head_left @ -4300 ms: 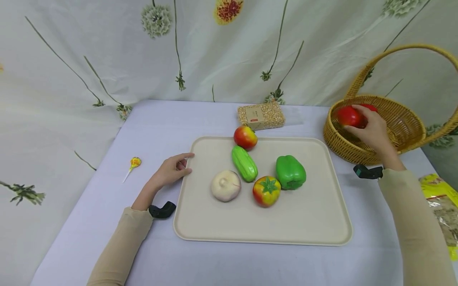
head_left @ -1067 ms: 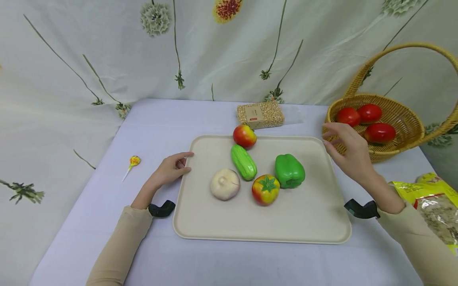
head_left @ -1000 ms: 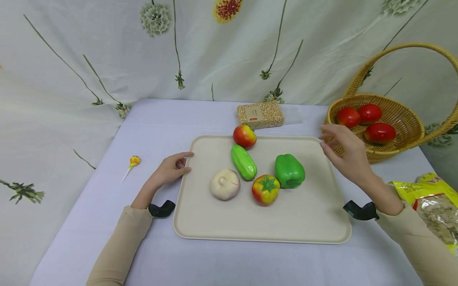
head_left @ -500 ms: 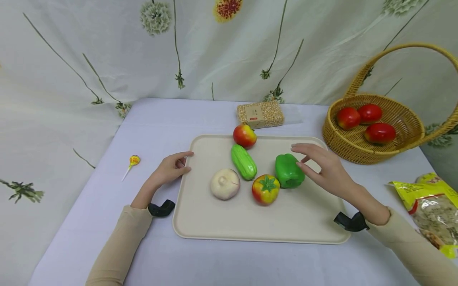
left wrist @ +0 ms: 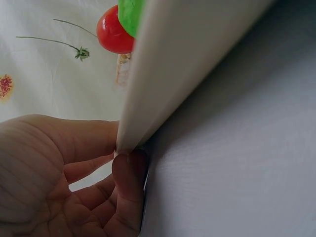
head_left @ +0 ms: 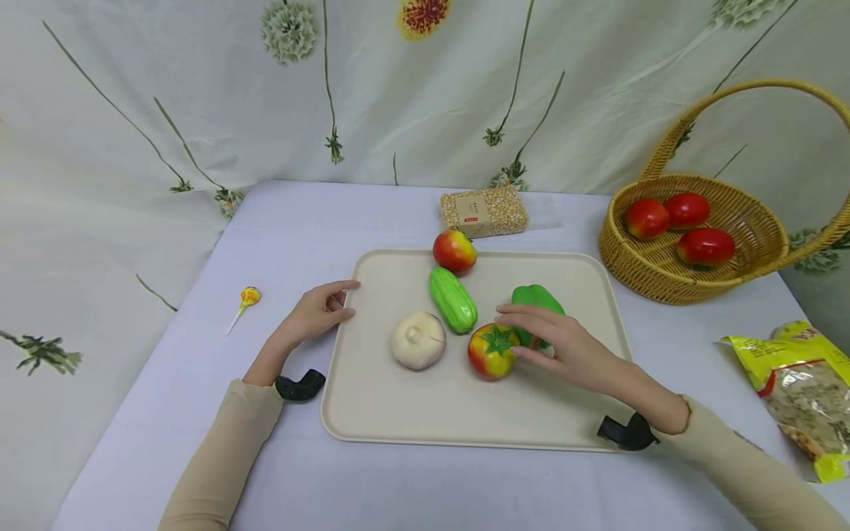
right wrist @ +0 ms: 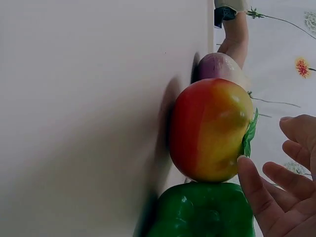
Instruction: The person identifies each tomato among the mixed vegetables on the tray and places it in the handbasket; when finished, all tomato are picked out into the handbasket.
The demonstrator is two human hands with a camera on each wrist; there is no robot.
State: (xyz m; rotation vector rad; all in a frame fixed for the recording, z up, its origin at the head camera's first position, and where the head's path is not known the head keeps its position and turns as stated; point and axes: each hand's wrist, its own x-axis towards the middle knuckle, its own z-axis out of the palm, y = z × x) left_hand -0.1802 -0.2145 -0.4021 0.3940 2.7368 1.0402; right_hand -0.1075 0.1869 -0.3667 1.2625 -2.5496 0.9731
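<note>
My left hand grips the left rim of the beige tray; in the left wrist view the rim lies between thumb and finger. My right hand, holding nothing, hovers with fingers spread over a red-and-yellow tomato with a green leafy top. Its thumb tip is by those leaves in the right wrist view; contact is unclear. Against the tomato stands a green bell pepper, partly hidden by the hand. A pale green cucumber and a whitish garlic bulb lie on the tray.
Another red-and-yellow fruit sits at the tray's back rim, before a bag of grains. A handled wicker basket at the right holds three red fruits. A yellow package lies far right, a lollipop at left.
My right hand reached into the basket at a red fruit, came out without one, and moved left and nearer over the tray to the tomato. The left hand has stayed at the rim.
</note>
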